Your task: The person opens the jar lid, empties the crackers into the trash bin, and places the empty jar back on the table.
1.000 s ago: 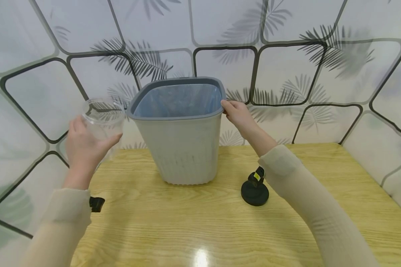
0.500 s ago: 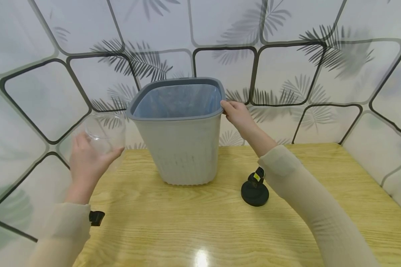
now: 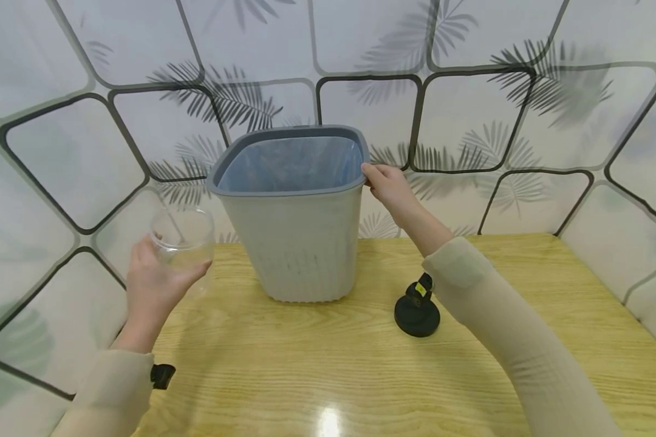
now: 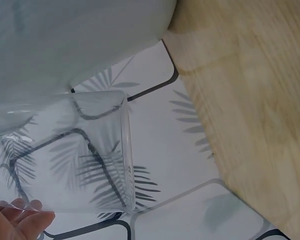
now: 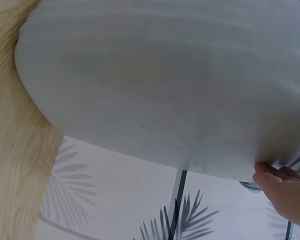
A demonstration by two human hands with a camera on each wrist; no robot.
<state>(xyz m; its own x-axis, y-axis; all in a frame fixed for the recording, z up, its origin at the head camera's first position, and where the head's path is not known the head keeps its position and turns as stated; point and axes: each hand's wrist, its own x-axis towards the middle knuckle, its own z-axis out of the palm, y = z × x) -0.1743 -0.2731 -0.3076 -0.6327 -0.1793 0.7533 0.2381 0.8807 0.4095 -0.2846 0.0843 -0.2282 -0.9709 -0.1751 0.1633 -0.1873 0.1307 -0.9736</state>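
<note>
A pale grey trash bin (image 3: 300,249) stands upright on the table, its darker grey rim (image 3: 290,194) around a bluish inside. My right hand (image 3: 390,191) grips the rim at the right, thumb on top; the right wrist view shows its fingers (image 5: 270,175) curled under the edge. To the left of the bin, my left hand (image 3: 155,279) holds a clear plastic cup (image 3: 183,227) around its side, above the table and apart from the bin. See-through walls of the cup (image 4: 65,160) fill the lower left of the left wrist view, with fingertips along one side.
A small black stand with a round base (image 3: 417,315) sits on the wooden table (image 3: 284,364), right of the bin. A black piece (image 3: 162,376) shows beside the left sleeve. The patterned wall (image 3: 372,36) rises behind the bin and at both sides.
My left hand has come down and slightly right with the cup, nearer the table. My right hand and the bin have stayed where they were.
</note>
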